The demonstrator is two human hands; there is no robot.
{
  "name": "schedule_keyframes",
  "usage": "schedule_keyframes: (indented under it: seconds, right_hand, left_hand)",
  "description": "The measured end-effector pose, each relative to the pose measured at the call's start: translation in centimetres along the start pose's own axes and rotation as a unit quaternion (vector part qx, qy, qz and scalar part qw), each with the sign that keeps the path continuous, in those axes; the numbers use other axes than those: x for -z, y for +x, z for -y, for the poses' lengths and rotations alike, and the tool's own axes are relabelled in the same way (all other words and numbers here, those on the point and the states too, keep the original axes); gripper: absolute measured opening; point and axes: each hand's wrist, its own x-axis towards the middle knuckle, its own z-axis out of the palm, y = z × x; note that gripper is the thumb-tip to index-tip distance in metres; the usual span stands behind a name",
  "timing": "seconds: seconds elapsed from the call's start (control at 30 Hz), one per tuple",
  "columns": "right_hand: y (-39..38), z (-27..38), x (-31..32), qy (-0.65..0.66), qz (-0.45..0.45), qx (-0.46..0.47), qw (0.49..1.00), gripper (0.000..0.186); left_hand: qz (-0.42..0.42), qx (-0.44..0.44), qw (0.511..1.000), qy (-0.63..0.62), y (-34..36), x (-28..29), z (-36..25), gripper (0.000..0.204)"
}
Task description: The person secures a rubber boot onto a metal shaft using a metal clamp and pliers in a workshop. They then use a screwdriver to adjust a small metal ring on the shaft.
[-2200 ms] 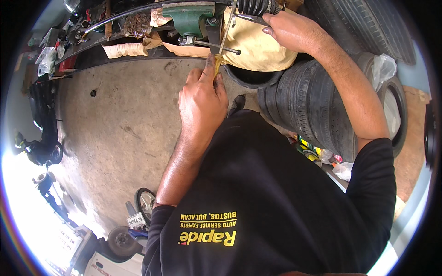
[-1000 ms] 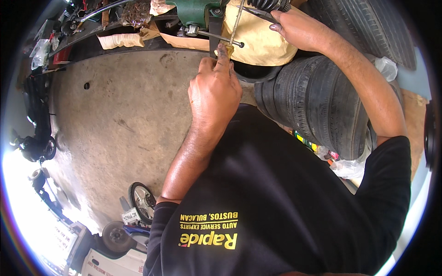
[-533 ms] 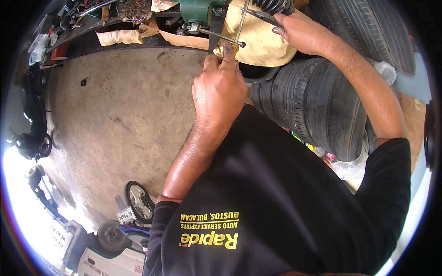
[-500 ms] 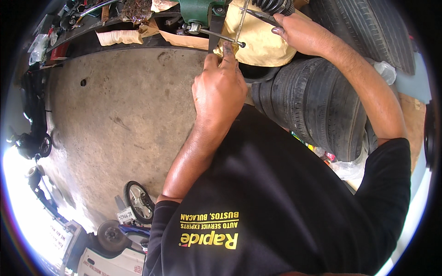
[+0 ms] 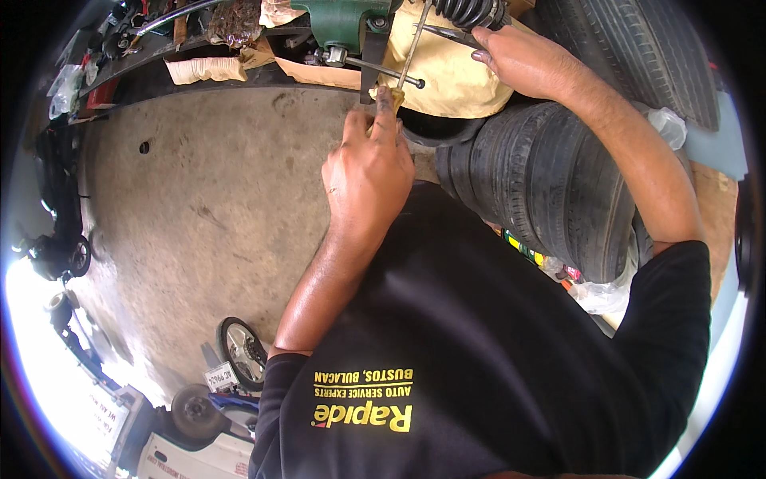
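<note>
Grooved, dull rubber tyres (image 5: pixel 542 184) lie on their sides, well apart from the creased yellow covering (image 5: pixel 455 84) and the smooth green metal vise (image 5: pixel 339 28). The left hand (image 5: pixel 369 160) has just eased back toward the body, index finger extended along a yellowish handle (image 5: pixel 392 97), other fingers curled. The right hand (image 5: pixel 523 62) keeps its place, thumb and index pinching a narrow dark tool (image 5: pixel 448 33), so the work apparently continues at the glossy black ribbed piece (image 5: pixel 472 12) beside that hand, above the covering. The slim straight rod (image 5: pixel 414 49) now leans more; its upper contact is unclear.
</note>
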Motion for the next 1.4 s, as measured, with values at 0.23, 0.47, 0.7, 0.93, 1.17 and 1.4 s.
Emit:
schedule_keyframes:
  seconds: [0.23, 0.47, 0.7, 0.93, 1.17, 1.4]
  right_hand:
    - [0.1, 0.2, -0.8, -0.009, -0.022, -0.007, 1.0, 0.04]
    - [-0.3, 0.3, -1.0, -0.002, -0.028, -0.012, 1.0, 0.041]
    - [-0.3, 0.6, -1.0, -0.002, -0.017, -0.025, 1.0, 0.041]
    - [-0.3, 0.5, -1.1, -0.004, -0.022, -0.018, 1.0, 0.042]
    - [-0.3, 0.4, -1.4, 0.0, -0.041, -0.016, 0.999, 0.041]
    - [-0.3, 0.1, -1.5, 0.011, -0.027, -0.01, 1.0, 0.042]
  left_hand:
    - [0.009, -0.002, 1.0, -0.016, -0.8, 0.4, 1.1, 0.054]
    - [-0.001, -0.01, 1.0, 0.006, 0.3, -0.4, 1.4, 0.051]
    - [-0.01, -0.006, 1.0, -0.003, 0.3, -0.5, 1.4, 0.048]
    - [0.006, -0.028, 1.0, -0.003, 0.2, -0.6, 1.5, 0.056]
    - [-0.001, -0.014, 1.0, 0.003, 0.0, -0.5, 1.4, 0.052]
    - [0.013, -0.02, 1.0, -0.001, 0.1, -1.0, 1.4, 0.061]
